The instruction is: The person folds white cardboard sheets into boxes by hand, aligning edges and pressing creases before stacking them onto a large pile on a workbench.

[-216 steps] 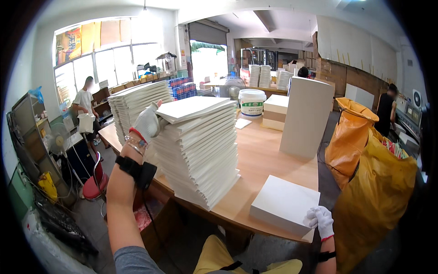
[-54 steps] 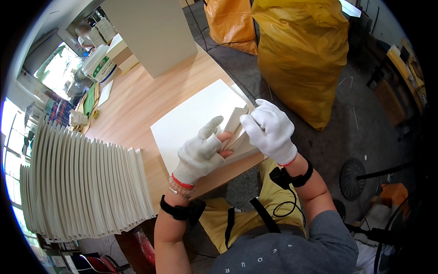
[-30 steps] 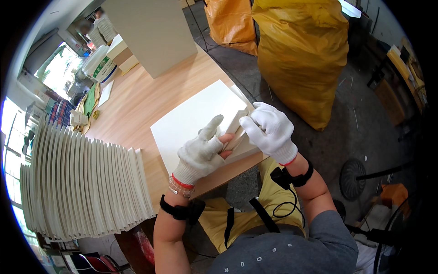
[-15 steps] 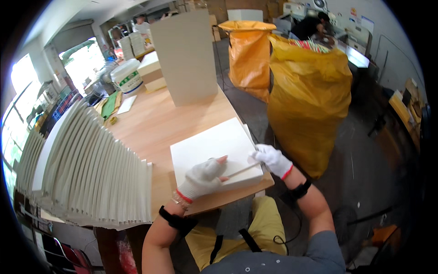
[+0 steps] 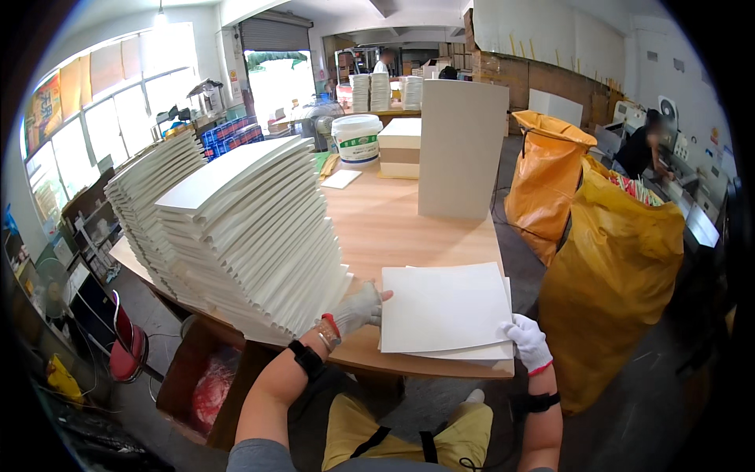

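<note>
On the table's near edge lies a small pile of white boards (image 5: 444, 307), the top one slightly askew over those below. My left hand (image 5: 362, 308), in a white glove with bare fingertips, is at the pile's left edge with its fingers stretched out and apart. At the right edge, my right hand (image 5: 527, 343), also in a white glove, has its fingers closed on the boards' near right corner; its fingertips are partly hidden. A tall stack of folded white board pieces (image 5: 259, 236) rises just left of my left hand.
A large grey-white panel (image 5: 462, 149) stands upright on the wooden table (image 5: 377, 228). Behind are a white bucket (image 5: 357, 140) and a box (image 5: 399, 149). Yellow sacks (image 5: 621, 283) and an orange one (image 5: 546, 181) stand right. A person (image 5: 641, 149) works far right.
My view has swung left and up. My left hand has left the board's top for its left edge. My right hand stays at the right edge; the thin strip between my hands no longer shows.
</note>
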`<act>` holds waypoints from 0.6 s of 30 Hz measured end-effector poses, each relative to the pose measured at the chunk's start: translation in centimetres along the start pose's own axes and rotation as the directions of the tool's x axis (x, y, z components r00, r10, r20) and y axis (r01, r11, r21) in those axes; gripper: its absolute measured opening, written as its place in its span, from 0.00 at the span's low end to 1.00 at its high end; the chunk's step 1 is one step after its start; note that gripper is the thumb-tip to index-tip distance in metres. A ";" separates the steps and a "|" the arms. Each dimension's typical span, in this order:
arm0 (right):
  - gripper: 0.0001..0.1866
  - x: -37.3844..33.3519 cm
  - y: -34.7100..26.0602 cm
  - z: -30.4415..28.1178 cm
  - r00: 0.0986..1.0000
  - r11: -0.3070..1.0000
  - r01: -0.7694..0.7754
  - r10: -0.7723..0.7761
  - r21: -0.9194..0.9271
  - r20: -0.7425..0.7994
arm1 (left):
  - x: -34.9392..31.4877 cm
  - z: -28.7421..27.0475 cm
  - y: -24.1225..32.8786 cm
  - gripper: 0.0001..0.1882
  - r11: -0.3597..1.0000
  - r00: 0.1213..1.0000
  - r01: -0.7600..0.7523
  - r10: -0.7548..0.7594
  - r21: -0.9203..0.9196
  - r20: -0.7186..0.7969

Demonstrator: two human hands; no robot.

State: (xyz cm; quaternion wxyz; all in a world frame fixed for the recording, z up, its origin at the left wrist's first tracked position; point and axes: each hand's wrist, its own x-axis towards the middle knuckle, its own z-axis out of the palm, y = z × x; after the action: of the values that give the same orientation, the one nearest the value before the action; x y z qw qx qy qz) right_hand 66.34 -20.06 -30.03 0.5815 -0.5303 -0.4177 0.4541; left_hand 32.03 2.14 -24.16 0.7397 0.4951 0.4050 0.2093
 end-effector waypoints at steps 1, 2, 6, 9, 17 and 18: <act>0.18 -0.3 -0.4 0.5 0.999 0.999 0.036 -0.036 0.031 -0.002 | -0.1 0.1 0.1 0.47 0.999 0.999 -0.036 0.035 0.035 0.019; 0.18 -0.8 -0.8 0.9 0.997 0.996 0.071 -0.071 0.061 -0.006 | -0.1 0.3 0.3 0.46 0.995 0.997 -0.071 0.069 0.070 0.040; 0.21 -2.0 -2.1 1.9 0.979 0.978 0.204 -0.204 0.036 -0.021 | 0.7 -0.4 -1.6 0.36 0.983 0.940 -0.131 0.164 -0.127 0.299; 0.22 -1.3 -0.5 0.3 0.983 0.983 0.182 -0.182 -0.025 0.008 | -0.7 0.4 -2.2 0.34 0.970 0.911 -0.194 0.233 -0.144 0.341; 0.30 -0.3 -1.1 1.4 0.997 0.998 0.053 -0.055 -0.027 -0.062 | -15.3 -0.6 3.7 0.19 0.910 0.908 -0.413 0.408 -0.038 -0.100; 0.30 -0.4 -1.1 1.5 0.996 0.996 0.050 -0.056 -0.071 -0.077 | -17.7 -0.6 5.2 0.16 0.886 0.869 -0.458 0.427 -0.077 -0.249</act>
State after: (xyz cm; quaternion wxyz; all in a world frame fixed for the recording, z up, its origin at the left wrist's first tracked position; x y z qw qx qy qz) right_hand 64.86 -20.13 -28.80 0.5905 -0.5563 -0.4239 0.4027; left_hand 21.69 -7.94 -12.67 0.6526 0.4971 0.3466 0.4548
